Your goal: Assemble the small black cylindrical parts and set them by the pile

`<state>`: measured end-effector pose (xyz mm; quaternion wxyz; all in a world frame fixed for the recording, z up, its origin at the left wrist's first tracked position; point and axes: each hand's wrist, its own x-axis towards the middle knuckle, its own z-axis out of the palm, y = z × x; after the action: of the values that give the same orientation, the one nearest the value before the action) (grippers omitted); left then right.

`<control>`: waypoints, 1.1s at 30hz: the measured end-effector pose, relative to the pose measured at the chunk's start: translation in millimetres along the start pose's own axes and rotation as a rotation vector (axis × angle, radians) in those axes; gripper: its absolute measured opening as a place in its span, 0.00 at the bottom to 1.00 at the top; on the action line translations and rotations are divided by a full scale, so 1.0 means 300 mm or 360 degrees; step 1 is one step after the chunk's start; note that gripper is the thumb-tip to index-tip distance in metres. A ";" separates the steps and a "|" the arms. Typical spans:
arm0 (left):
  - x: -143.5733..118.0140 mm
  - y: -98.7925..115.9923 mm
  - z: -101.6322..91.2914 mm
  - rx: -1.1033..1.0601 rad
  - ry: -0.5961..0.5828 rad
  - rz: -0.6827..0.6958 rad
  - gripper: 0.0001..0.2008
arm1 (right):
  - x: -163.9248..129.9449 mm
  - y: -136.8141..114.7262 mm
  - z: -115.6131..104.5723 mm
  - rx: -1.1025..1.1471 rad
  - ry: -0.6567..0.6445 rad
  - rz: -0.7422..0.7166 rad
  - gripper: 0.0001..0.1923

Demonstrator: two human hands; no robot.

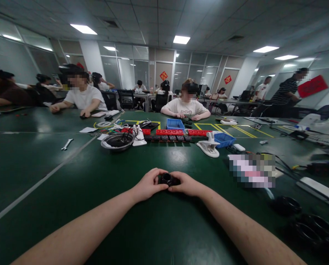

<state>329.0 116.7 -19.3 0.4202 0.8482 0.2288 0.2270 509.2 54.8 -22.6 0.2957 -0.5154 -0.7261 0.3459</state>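
A small black hollow cylinder (167, 179), open at the top, is between my two hands just above or on the green tabletop. Its exact kind I cannot make out. My left hand (150, 185) grips it from the left, thumb in front and fingers curled behind. From the right, my right hand (186, 184) closes on it in the same way. The fingers hide most of its sides, and a dark part of it or its shadow shows beside my right fingers.
Ahead lie a metal bowl (103, 145), a row of red blocks (170, 131), white clamps (209, 146) and blue bins (224, 140). A wrench (67, 144) is at left. Several black rings (287, 205) sit at right. Across the table, people (186, 106) sit working.
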 end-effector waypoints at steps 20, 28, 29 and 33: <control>0.003 0.000 0.003 -0.0048 -0.0001 -0.0007 0.18 | -0.003 -0.013 -0.003 0.0062 -0.0023 0.0017 0.14; 0.005 -0.002 0.006 -0.0066 -0.0012 -0.0027 0.18 | -0.005 -0.014 -0.003 0.0056 -0.0005 0.0009 0.14; 0.005 -0.001 0.006 -0.0064 -0.0012 -0.0026 0.18 | -0.006 -0.015 -0.004 0.0064 -0.0010 0.0005 0.13; 0.003 0.007 0.003 -0.0065 -0.0029 -0.0046 0.18 | -0.006 -0.013 -0.006 0.0149 -0.0059 0.0001 0.14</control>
<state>330.5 115.5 -17.8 0.4428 0.8381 0.2326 0.2177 509.0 52.6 -18.4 0.3059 -0.4949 -0.7143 0.3889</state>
